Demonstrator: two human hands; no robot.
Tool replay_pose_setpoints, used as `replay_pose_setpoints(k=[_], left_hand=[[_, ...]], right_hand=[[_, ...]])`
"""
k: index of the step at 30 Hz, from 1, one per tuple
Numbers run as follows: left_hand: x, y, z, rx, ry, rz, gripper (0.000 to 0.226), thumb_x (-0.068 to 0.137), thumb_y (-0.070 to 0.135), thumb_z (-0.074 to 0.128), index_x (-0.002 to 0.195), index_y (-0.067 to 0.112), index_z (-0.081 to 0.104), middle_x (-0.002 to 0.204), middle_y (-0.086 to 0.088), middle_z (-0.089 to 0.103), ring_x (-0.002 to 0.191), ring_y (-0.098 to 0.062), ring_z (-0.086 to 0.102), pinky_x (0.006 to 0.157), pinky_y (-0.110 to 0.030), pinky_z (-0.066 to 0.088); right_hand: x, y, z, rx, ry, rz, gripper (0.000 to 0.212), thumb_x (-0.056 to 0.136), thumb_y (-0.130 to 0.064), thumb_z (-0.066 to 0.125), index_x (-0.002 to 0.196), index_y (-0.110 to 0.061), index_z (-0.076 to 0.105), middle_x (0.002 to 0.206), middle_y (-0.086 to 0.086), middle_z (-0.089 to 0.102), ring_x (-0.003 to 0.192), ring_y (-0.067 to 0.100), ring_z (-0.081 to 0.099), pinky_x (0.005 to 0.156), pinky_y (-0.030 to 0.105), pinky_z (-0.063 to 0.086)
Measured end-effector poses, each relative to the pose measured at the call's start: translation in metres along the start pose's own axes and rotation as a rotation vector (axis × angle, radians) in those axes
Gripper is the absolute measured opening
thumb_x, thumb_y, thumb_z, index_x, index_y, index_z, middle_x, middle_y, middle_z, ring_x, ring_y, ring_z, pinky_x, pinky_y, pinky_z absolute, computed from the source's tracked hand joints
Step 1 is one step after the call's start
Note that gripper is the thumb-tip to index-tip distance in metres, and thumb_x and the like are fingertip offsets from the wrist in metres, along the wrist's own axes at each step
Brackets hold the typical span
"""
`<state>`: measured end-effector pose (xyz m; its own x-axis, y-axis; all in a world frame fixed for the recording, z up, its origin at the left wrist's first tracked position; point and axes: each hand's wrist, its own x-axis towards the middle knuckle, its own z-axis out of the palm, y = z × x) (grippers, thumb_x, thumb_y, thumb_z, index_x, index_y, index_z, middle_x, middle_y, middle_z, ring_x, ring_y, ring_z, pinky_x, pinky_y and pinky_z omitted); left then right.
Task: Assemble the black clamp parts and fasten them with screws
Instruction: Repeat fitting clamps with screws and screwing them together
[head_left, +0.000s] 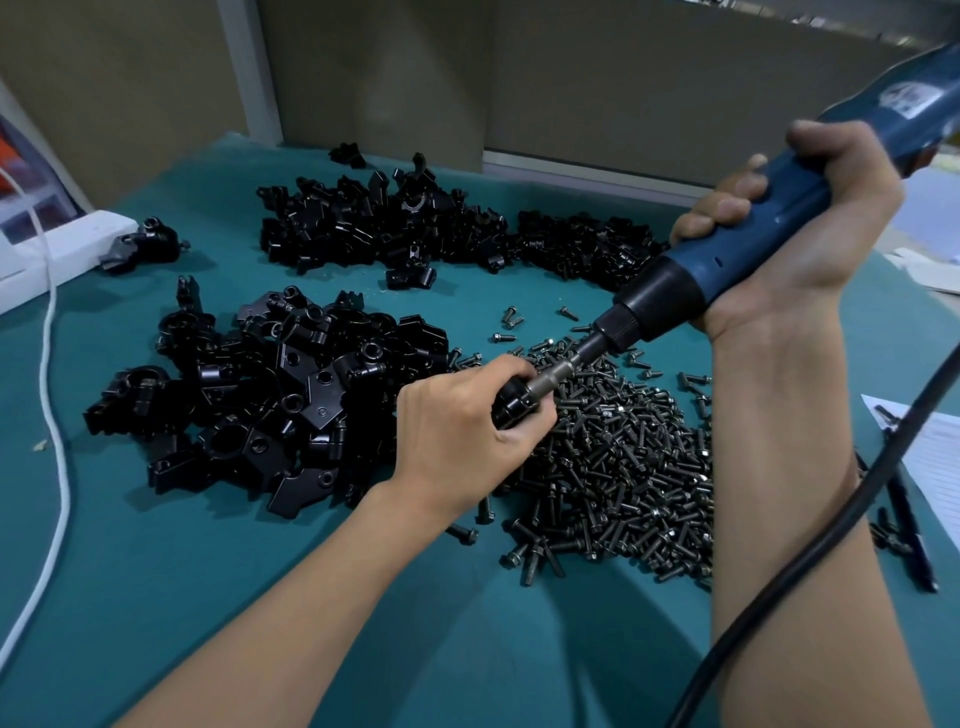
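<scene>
Teal bench (156, 597) up front, white cable (57, 415) trailing down its left side. Over the screw pile (623, 467), the left hand (457, 431) curls tight round a black clamp part (511, 402). The right hand (795, 228) grips the blue screwdriver (727, 260), its bit meeting that part. Clamp heaps (270, 405) lie beyond, grey partition panels (623, 78) behind.

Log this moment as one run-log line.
step: fastening | left hand: holds black clamp | right hand: grips electric screwdriver, bit on clamp | screws: loose pile
</scene>
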<state>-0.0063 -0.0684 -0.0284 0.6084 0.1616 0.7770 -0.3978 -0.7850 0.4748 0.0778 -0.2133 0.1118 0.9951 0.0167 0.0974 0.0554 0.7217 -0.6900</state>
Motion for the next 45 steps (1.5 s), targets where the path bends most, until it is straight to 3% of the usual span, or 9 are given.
replay_pose_setpoints(k=[4,7,11,18,21,25,29,39,45], left_hand=[[0.003,0.003,-0.001,-0.166,-0.065,-0.106,0.020,0.084,0.031,0.069,0.076,0.013,0.072,0.050,0.006,0.056,0.039,-0.010,0.046,0.041,-0.023,0.040],[0.005,0.003,-0.002,-0.288,-0.141,-0.220,0.016,0.081,0.026,0.071,0.068,0.016,0.070,0.048,0.006,0.054,0.040,-0.009,0.046,0.044,-0.020,0.036],[0.009,0.001,-0.002,-0.301,-0.100,-0.352,0.026,0.078,0.028,0.069,0.060,0.011,0.064,0.047,-0.003,0.052,0.043,-0.019,0.045,0.044,-0.030,0.038],[0.007,-0.002,-0.007,-0.199,-0.210,-0.201,0.018,0.079,0.026,0.071,0.066,0.012,0.070,0.049,0.001,0.057,0.042,-0.013,0.049,0.045,-0.028,0.044],[0.008,0.003,-0.005,-0.383,-0.247,-0.315,0.020,0.078,0.022,0.074,0.065,0.007,0.069,0.049,-0.005,0.057,0.042,-0.008,0.045,0.045,-0.019,0.038],[0.008,0.008,-0.002,-0.408,-0.253,-0.300,0.022,0.078,0.023,0.073,0.066,0.005,0.069,0.050,-0.003,0.057,0.042,-0.011,0.047,0.045,-0.019,0.038],[0.008,0.005,-0.004,-0.241,-0.148,-0.180,0.019,0.079,0.026,0.072,0.069,0.010,0.071,0.048,0.002,0.056,0.040,-0.015,0.049,0.042,-0.029,0.044],[0.008,-0.009,-0.005,0.230,0.094,0.134,0.025,0.082,0.036,0.065,0.076,0.015,0.075,0.055,0.007,0.063,0.041,-0.012,0.046,0.044,-0.021,0.030],[0.006,-0.002,-0.001,0.094,0.050,0.021,0.022,0.081,0.034,0.064,0.073,0.015,0.074,0.053,0.008,0.061,0.041,-0.013,0.052,0.037,-0.025,0.040]], right_hand=[[0.000,0.001,0.000,-0.028,-0.025,-0.006,0.022,0.086,-0.026,0.060,0.071,-0.012,0.053,0.058,-0.003,0.048,0.046,0.010,0.043,0.047,0.022,0.041],[0.000,0.006,-0.001,-0.070,0.005,-0.004,0.034,0.088,-0.043,0.067,0.075,-0.013,0.057,0.065,-0.002,0.059,0.052,0.011,0.053,0.056,0.024,0.049],[0.000,0.013,0.000,-0.069,0.025,0.026,0.038,0.089,-0.048,0.064,0.079,-0.012,0.059,0.068,0.000,0.062,0.055,0.013,0.057,0.062,0.025,0.052],[-0.001,0.011,0.006,-0.068,0.017,0.010,0.020,0.085,-0.016,0.058,0.069,-0.016,0.045,0.055,-0.004,0.042,0.043,0.010,0.038,0.046,0.021,0.037],[-0.002,0.005,0.007,-0.024,-0.007,0.003,0.021,0.086,-0.015,0.052,0.066,-0.015,0.044,0.054,-0.005,0.039,0.043,0.009,0.035,0.046,0.020,0.034],[-0.001,-0.001,0.006,-0.014,0.001,0.001,0.023,0.086,-0.016,0.050,0.065,-0.015,0.043,0.054,-0.005,0.038,0.042,0.010,0.034,0.045,0.020,0.033],[-0.001,0.002,0.007,-0.014,0.008,0.021,0.022,0.086,-0.015,0.051,0.065,-0.016,0.043,0.053,-0.005,0.038,0.042,0.010,0.034,0.045,0.020,0.033],[0.002,0.008,0.005,-0.017,0.052,0.039,0.021,0.083,-0.014,0.054,0.065,-0.016,0.043,0.054,-0.005,0.040,0.042,0.009,0.036,0.045,0.020,0.036],[0.002,0.008,0.003,-0.021,0.015,0.050,0.017,0.084,-0.016,0.056,0.069,-0.015,0.048,0.056,-0.006,0.042,0.043,0.009,0.038,0.046,0.021,0.037]])
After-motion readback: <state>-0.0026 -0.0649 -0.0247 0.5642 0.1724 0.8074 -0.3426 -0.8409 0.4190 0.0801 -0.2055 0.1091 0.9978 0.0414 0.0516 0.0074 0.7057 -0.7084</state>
